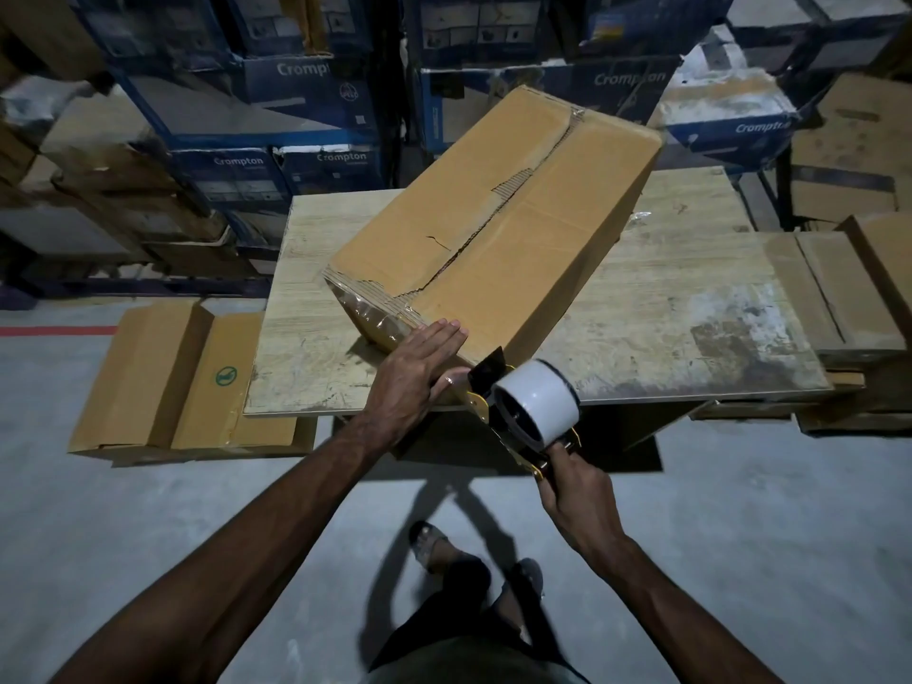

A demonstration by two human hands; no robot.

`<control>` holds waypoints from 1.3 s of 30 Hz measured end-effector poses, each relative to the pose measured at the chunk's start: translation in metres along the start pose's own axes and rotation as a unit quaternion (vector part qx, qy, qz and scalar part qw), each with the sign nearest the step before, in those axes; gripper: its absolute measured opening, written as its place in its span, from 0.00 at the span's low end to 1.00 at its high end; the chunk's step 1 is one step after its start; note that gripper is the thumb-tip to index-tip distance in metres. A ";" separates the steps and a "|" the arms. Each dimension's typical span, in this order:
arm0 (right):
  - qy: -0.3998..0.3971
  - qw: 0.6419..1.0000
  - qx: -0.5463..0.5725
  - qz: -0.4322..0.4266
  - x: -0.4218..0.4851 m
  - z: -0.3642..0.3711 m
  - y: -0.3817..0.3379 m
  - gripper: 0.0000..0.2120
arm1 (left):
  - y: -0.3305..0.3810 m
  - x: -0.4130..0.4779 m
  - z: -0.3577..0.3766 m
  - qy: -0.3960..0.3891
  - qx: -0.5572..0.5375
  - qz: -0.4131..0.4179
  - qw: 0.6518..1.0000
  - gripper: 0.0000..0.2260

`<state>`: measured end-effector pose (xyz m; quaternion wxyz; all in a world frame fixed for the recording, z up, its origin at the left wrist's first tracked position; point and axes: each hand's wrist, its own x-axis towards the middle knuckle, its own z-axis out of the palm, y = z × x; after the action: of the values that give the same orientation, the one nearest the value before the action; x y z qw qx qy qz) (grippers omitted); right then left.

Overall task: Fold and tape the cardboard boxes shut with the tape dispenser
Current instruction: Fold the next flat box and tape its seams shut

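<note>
Head view: a long cardboard box (493, 229) lies at a slant across a pale wooden table (666, 313), its near end reaching the table's front edge and its far end pointing toward stacked blue cartons (296, 91) printed "Crompton". The two top flaps are folded down and meet along a ragged, partly torn seam that runs the length of the box; clear tape shows on the near end face and at the far corner. The left hand (419, 372) lies flat on the near end of the box, its fingers straight and close together and pressing on the cardboard. The right hand (577, 491) has its fingers curled round the handle of the tape dispenser (498, 402), whose black front blade touches the near end of the box just beside the left thumb. A white tape roll (540, 404) sits on the dispenser. A flattened box (168, 377) lies on the grey floor left of the table, and another brown box (839, 288) sits at the table's right end. Two sandalled feet (429, 545) stand below.
</note>
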<state>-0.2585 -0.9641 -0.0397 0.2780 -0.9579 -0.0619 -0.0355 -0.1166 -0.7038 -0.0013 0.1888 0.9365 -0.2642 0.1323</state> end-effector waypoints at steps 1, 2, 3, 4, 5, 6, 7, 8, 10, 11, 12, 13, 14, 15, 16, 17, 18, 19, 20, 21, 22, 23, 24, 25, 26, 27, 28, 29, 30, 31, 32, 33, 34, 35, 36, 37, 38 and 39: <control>-0.002 1.000 0.004 0.007 -0.002 -0.001 -0.002 0.26 | 0.001 0.000 -0.001 -0.005 0.000 -0.005 1.000 0.25; -0.002 1.000 0.010 0.008 -0.005 -0.003 -0.006 0.25 | 0.003 0.001 -0.003 -0.009 -0.002 -0.011 1.000 0.26; 0.000 1.000 0.014 0.012 -0.007 -0.004 -0.011 0.24 | 0.005 0.002 -0.005 -0.015 -0.004 -0.016 1.000 0.26; -0.003 1.000 0.020 0.016 -0.007 -0.006 -0.015 0.23 | 0.007 0.003 -0.007 -0.022 -0.004 -0.022 1.000 0.26; -0.007 0.999 0.031 0.026 -0.006 -0.009 -0.018 0.23 | 0.009 0.003 -0.009 -0.028 -0.006 -0.029 0.999 0.27; -0.008 0.999 0.045 0.029 -0.004 -0.013 -0.020 0.24 | 0.010 0.003 -0.010 -0.032 -0.009 -0.035 0.999 0.27; -0.014 0.998 0.057 0.024 -0.004 -0.016 -0.021 0.24 | 0.009 0.002 -0.011 -0.032 -0.016 -0.040 0.999 0.27; -0.027 0.998 0.063 0.015 -0.007 -0.020 -0.023 0.24 | 0.009 0.000 -0.013 -0.028 -0.027 -0.039 0.998 0.27; -0.127 0.991 0.030 -0.014 -0.023 -0.013 -0.022 0.26 | 0.011 0.011 -0.014 -0.008 -0.051 -0.048 0.998 0.26; -0.213 0.977 0.018 -0.006 -0.040 -0.002 -0.024 0.29 | 0.015 0.017 -0.016 -0.009 -0.055 -0.059 0.997 0.26; -0.279 0.959 0.034 0.039 -0.058 0.012 -0.031 0.33 | 0.019 0.023 -0.016 -0.020 -0.060 -0.080 0.995 0.26; -0.293 0.949 0.062 0.100 -0.071 0.025 -0.036 0.36 | 0.022 0.029 -0.015 -0.027 -0.057 -0.098 0.993 0.27; -0.289 0.944 0.074 0.142 -0.079 0.032 -0.034 0.38 | 0.025 0.030 -0.013 -0.031 -0.050 -0.115 0.992 0.27; -0.264 0.947 0.086 0.160 -0.084 0.034 -0.029 0.37 | 0.027 0.030 -0.013 -0.036 -0.046 -0.124 0.991 0.27; -0.235 0.951 0.114 0.165 -0.081 0.032 -0.022 0.33 | 0.029 0.029 -0.011 -0.042 -0.041 -0.124 0.991 0.27; -0.207 0.951 0.149 0.174 -0.074 0.027 -0.011 0.26 | 0.030 0.028 -0.009 -0.041 -0.043 -0.122 0.991 0.27; -0.188 0.948 0.178 0.186 -0.064 0.018 0.002 0.20 | 0.030 0.027 -0.009 -0.039 -0.044 -0.118 0.991 0.27; -0.170 0.944 0.200 0.201 -0.056 0.010 0.014 0.17 | 0.030 0.026 -0.010 -0.038 -0.042 -0.115 0.992 0.28; -0.145 0.941 0.223 0.211 -0.048 0.002 0.025 0.17 | 0.029 0.027 -0.011 -0.039 -0.040 -0.116 0.992 0.28; -0.118 0.936 0.240 0.228 -0.041 -0.001 0.039 0.18 | 0.029 0.028 -0.010 -0.036 -0.039 -0.118 0.992 0.28; -0.086 0.926 0.268 0.253 -0.036 -0.004 0.048 0.18 | 0.030 0.027 -0.009 -0.034 -0.038 -0.121 0.991 0.27; -0.049 0.911 0.296 0.284 -0.028 -0.007 0.054 0.17 | 0.031 0.026 -0.008 -0.035 -0.037 -0.122 0.991 0.28; -0.016 0.893 0.317 0.320 -0.018 -0.006 0.063 0.17 | 0.031 0.025 -0.007 -0.038 -0.035 -0.123 0.991 0.28; 0.011 0.870 0.343 0.353 -0.005 -0.005 0.072 0.17 | 0.031 0.026 -0.006 -0.041 -0.032 -0.125 0.991 0.28; 0.030 0.844 0.376 0.380 0.010 -0.003 0.080 0.16 | 0.029 0.027 -0.006 -0.042 -0.029 -0.125 0.991 0.28; 0.046 0.817 0.407 0.407 0.026 -0.002 0.088 0.16 | 0.028 0.027 -0.004 -0.042 -0.025 -0.124 0.991 0.28; 0.059 0.791 0.432 0.429 0.043 0.000 0.095 0.16 | 0.027 0.026 -0.003 -0.041 -0.017 -0.125 0.991 0.28; 0.071 0.766 0.455 0.449 0.058 0.003 0.103 0.16 | 0.026 0.026 -0.002 -0.037 -0.009 -0.123 0.992 0.28; 0.082 0.748 0.472 0.459 0.070 0.006 0.111 0.16 | 0.027 0.025 -0.001 -0.029 -0.001 -0.118 0.993 0.28; 0.090 0.740 0.478 0.465 0.079 0.009 0.119 0.16 | 0.027 0.024 0.000 -0.016 0.006 -0.112 0.994 0.28; 0.096 0.734 0.479 0.473 0.086 0.013 0.125 0.17 | 0.027 0.022 0.002 -0.002 0.014 -0.108 0.994 0.27; 0.099 0.730 0.476 0.480 0.092 0.017 0.132 0.18 | 0.028 0.021 0.004 0.011 0.023 -0.102 0.994 0.27; 0.102 0.728 0.474 0.485 0.096 0.021 0.136 0.20 | 0.027 0.020 0.005 0.023 0.032 -0.094 0.995 0.27; 0.103 0.731 0.470 0.484 0.102 0.024 0.143 0.21 | 0.025 0.020 0.008 0.034 0.043 -0.084 0.995 0.26; 0.100 0.729 0.474 0.484 0.108 0.027 0.147 0.21 | 0.022 0.020 0.009 0.042 0.058 -0.075 0.995 0.26; 0.093 0.720 0.492 0.481 0.114 0.032 0.150 0.21 | 0.019 0.019 0.010 0.048 0.074 -0.064 0.994 0.25; 0.088 0.701 0.517 0.483 0.122 0.035 0.152 0.21 | 0.018 0.019 0.011 0.051 0.088 -0.052 0.993 0.25; 0.084 0.677 0.545 0.489 0.130 0.041 0.156 0.20 | 0.018 0.019 0.012 0.056 0.099 -0.039 0.993 0.26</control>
<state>-0.1069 -1.0605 -0.1434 0.7322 -0.5239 0.4303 0.0647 -0.1087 -0.7320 -0.0006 0.1145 0.9514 -0.2021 0.2023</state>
